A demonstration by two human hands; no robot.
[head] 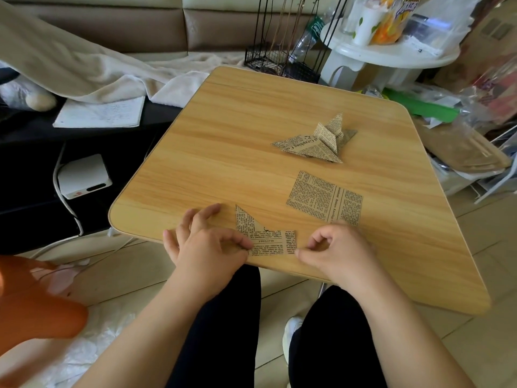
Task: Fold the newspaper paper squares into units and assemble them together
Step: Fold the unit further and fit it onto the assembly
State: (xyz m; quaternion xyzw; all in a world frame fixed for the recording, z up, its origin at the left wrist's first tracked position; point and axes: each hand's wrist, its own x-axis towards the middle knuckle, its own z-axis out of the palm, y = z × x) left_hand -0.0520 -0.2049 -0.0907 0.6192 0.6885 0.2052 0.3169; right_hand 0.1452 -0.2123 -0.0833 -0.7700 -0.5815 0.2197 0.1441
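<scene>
**Now both hands pinch a half-folded newsprint unit at the near edge**

Right at the near edge of the wooden tabletop [223,141], a partly folded newspaper piece [265,239] lies flat. Its lower part forms a rectangle, and a triangular flap rises to a point at its far left side.

The left hand [207,247] holds the left edge of this piece: thumb and forefinger curl together in a pinch on the paper, while the other fingers fan outward over the wood. The right hand [335,250] meets the right edge of the same piece, thumb and forefinger closed on its lower right corner, the remaining fingers loosely curled above. Both forearms reach in from the bottom of the view, over dark trousers.

Just beyond the right hand, toward the right edge of the tabletop, a flat unfolded newspaper square [324,198] lies slightly turned, its near corner close to the right hand's knuckles. Further toward the far right corner sits a cluster of finished folded units [316,141], their pointed flaps overlapping and one tip standing up.

Off the tabletop, a cream blanket [98,65] is draped across a sofa on the far left, a white notebook [100,112] rests below it, and a white round stand [389,51] loaded with packets stands beyond the far edge.
</scene>
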